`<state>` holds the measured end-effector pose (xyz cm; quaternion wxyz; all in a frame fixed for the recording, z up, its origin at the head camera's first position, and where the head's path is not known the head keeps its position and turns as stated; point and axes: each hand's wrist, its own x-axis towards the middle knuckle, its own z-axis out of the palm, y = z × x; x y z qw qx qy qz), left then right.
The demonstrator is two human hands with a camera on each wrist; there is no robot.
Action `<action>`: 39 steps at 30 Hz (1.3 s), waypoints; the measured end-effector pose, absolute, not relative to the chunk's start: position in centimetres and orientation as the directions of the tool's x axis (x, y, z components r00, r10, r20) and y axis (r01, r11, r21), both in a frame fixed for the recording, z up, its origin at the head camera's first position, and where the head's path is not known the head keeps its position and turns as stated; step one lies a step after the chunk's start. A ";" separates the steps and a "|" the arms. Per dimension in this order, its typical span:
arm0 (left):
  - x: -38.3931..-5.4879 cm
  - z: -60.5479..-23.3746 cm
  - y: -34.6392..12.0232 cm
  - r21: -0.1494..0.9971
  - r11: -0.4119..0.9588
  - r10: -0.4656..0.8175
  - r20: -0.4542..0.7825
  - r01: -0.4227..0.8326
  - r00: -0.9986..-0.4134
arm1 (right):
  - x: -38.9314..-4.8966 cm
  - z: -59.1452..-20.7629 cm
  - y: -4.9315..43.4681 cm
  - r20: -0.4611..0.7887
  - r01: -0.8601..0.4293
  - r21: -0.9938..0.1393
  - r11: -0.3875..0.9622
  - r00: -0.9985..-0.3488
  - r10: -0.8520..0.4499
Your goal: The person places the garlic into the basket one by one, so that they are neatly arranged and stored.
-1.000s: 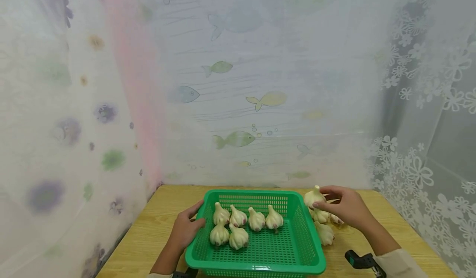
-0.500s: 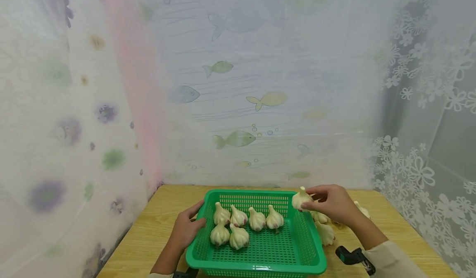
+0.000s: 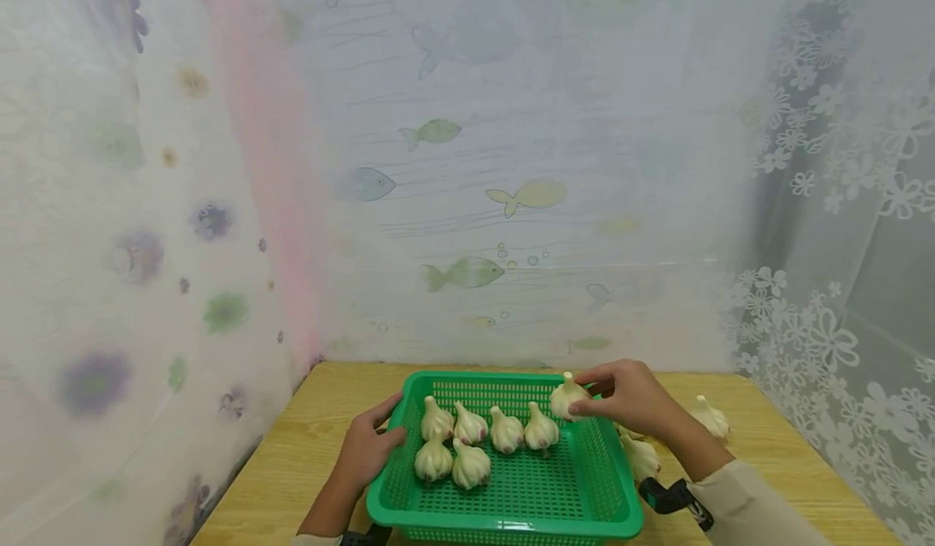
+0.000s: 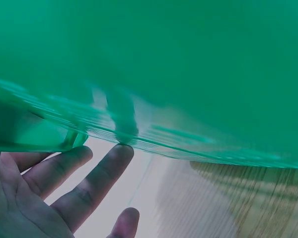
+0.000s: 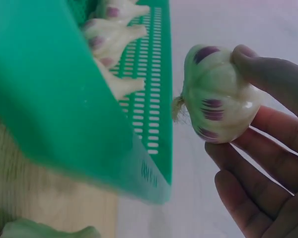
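My right hand [image 3: 631,396] pinches a white garlic bulb [image 3: 567,400] between thumb and fingers, above the far right part of the green plastic basket [image 3: 504,526]. In the right wrist view this garlic bulb [image 5: 221,94] shows purple streaks and a tuft of root, apart from the basket wall. On the left, my left hand [image 3: 365,449] holds the basket's side, thumb over the rim; in the left wrist view its fingertips [image 4: 121,151] touch the outer wall. Several garlic bulbs [image 3: 471,466] sit inside, toward the left and back.
The basket stands on a wooden table [image 3: 270,465]. Right of it lie a garlic bulb [image 3: 708,418] and another bulb [image 3: 641,457] close against the basket wall, partly hidden by my right arm. Patterned curtains [image 3: 453,205] hang behind and at both sides.
My right hand has carried the garlic bulb leftward, from above the bulbs beside the basket to over its far right part. My left hand and the basket have stayed put.
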<state>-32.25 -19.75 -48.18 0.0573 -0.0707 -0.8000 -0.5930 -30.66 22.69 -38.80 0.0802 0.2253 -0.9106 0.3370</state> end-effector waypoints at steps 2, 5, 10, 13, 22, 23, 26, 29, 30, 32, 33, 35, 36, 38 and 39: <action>-32.3 -48.3 -19.8 0.940 0.287 0.045 0.178 0.183 -0.983 | -30.9 -38.9 22.3 0.284 -0.467 -0.589 0.660 -0.884 -0.372; -32.3 -48.3 -19.8 0.939 0.291 0.043 0.180 0.185 -0.983 | -31.2 -39.1 21.7 0.244 -0.453 -0.612 0.648 -0.888 -0.389; -32.1 -48.2 -19.7 0.937 0.291 0.056 0.186 0.194 -0.981 | -31.4 -39.3 20.8 0.202 -0.463 -0.611 0.642 -0.875 -0.439; -32.0 -48.0 -19.7 0.937 0.289 0.054 0.189 0.197 -0.980 | -31.6 -39.4 20.2 0.184 -0.487 -0.597 0.637 -0.856 -0.482; -31.9 -48.1 -19.7 0.939 0.278 0.046 0.198 0.202 -0.979 | -31.9 -39.9 18.0 0.111 -0.474 -0.637 0.608 -0.837 -0.537; -31.9 -48.1 -19.6 0.941 0.275 0.048 0.194 0.199 -0.980 | -31.9 -40.0 17.8 0.101 -0.470 -0.641 0.607 -0.836 -0.540; -31.9 -48.1 -19.6 0.942 0.274 0.055 0.183 0.191 -0.982 | -32.0 -40.1 17.4 0.081 -0.463 -0.652 0.601 -0.830 -0.552; -31.8 -48.0 -19.5 0.942 0.277 0.063 0.180 0.190 -0.982 | -32.2 -40.3 17.0 0.060 -0.457 -0.660 0.596 -0.823 -0.565; -31.8 -47.9 -19.5 0.941 0.280 0.063 0.182 0.192 -0.981 | -32.2 -40.4 16.9 0.052 -0.457 -0.661 0.595 -0.820 -0.571; -31.7 -47.9 -19.5 0.940 0.279 0.061 0.187 0.197 -0.980 | -32.3 -40.5 16.7 0.043 -0.460 -0.659 0.594 -0.812 -0.582; -31.7 -47.9 -19.5 0.940 0.277 0.059 0.191 0.200 -0.980 | -32.3 -40.6 16.6 0.036 -0.461 -0.659 0.595 -0.809 -0.586; -31.6 -47.9 -19.5 0.939 0.277 0.054 0.198 0.205 -0.979 | -32.4 -40.7 16.4 0.026 -0.462 -0.654 0.599 -0.805 -0.593; -31.6 -47.9 -19.5 0.939 0.275 0.052 0.200 0.207 -0.978 | -32.4 -40.8 16.3 0.025 -0.468 -0.647 0.603 -0.802 -0.596; -31.5 -47.9 -19.5 0.940 0.273 0.048 0.201 0.207 -0.978 | -32.5 -41.0 16.1 0.025 -0.487 -0.627 0.608 -0.792 -0.609; -31.5 -47.9 -19.5 0.940 0.273 0.046 0.200 0.205 -0.979 | -32.6 -41.2 16.0 0.023 -0.497 -0.612 0.614 -0.788 -0.615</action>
